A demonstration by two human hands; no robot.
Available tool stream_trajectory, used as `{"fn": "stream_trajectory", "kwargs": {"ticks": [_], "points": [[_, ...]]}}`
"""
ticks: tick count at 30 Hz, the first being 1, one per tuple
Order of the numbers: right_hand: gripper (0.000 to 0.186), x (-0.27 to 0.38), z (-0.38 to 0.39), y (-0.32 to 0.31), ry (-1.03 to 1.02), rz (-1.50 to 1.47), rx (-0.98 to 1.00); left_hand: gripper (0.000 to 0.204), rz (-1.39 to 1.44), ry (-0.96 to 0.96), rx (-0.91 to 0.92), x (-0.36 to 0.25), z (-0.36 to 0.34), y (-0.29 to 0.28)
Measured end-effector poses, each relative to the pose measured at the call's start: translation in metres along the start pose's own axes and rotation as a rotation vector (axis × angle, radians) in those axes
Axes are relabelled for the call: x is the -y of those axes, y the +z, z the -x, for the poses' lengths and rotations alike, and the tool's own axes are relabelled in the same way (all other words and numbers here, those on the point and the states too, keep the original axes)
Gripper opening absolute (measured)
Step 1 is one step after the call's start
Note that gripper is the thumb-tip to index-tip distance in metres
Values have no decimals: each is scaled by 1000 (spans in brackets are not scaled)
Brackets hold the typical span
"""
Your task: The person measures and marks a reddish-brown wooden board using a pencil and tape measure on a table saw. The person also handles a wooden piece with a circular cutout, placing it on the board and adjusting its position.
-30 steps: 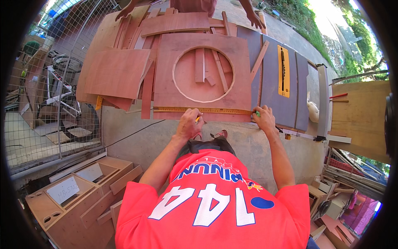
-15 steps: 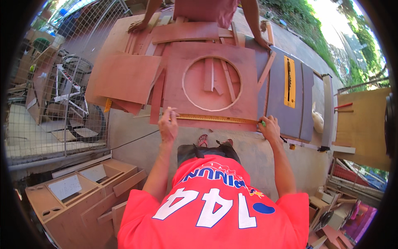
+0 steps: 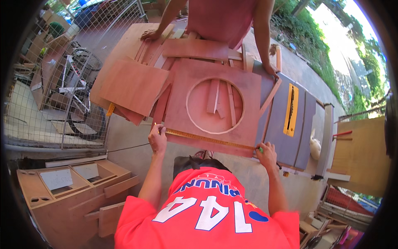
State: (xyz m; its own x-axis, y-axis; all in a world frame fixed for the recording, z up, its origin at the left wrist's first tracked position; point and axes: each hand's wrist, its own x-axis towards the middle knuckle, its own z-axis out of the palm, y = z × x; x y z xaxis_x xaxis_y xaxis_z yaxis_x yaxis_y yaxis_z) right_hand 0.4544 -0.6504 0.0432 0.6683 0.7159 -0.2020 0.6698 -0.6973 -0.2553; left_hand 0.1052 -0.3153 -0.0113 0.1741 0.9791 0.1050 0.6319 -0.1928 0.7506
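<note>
A yellow tape measure (image 3: 207,138) lies stretched along the near side of a reddish-brown plywood panel (image 3: 257,99) with a large round hole. At the tape's left end, my left hand (image 3: 158,140) is closed in a pinch, and a thin pencil (image 3: 155,124) pokes up from its fingers. My right hand (image 3: 267,155) is closed around the green-marked case end of the tape measure, by the panel's near right corner. The fingers partly hide the case. Through the hole, wood strips (image 3: 213,96) show underneath.
Across the table, another person in pink leans with one hand (image 3: 150,35) on the boards and the other near the table saw (image 3: 292,110). Stacked plywood sheets (image 3: 134,85) lie left. A wooden cabinet (image 3: 78,199) stands lower left, beside a wire fence (image 3: 74,83).
The view has shifted, so the table appears tilted and lower. My left hand has moved slightly left and down with the tape's end. The tape stays stretched between both hands.
</note>
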Motion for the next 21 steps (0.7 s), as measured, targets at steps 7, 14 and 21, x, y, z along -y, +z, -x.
{"fn": "stream_trajectory", "kwargs": {"ticks": [7,14,21], "points": [[20,-11,-80,-40,-60,-41,-69,12,8,250,-119,-49,-80,39],[23,-5,-225,-59,-41,-16,-36,12,-16,329,-94,-72,-196,122],[24,1,-292,-63,-19,62,-8,16,-203,295,-93,-73,-235,159]]}}
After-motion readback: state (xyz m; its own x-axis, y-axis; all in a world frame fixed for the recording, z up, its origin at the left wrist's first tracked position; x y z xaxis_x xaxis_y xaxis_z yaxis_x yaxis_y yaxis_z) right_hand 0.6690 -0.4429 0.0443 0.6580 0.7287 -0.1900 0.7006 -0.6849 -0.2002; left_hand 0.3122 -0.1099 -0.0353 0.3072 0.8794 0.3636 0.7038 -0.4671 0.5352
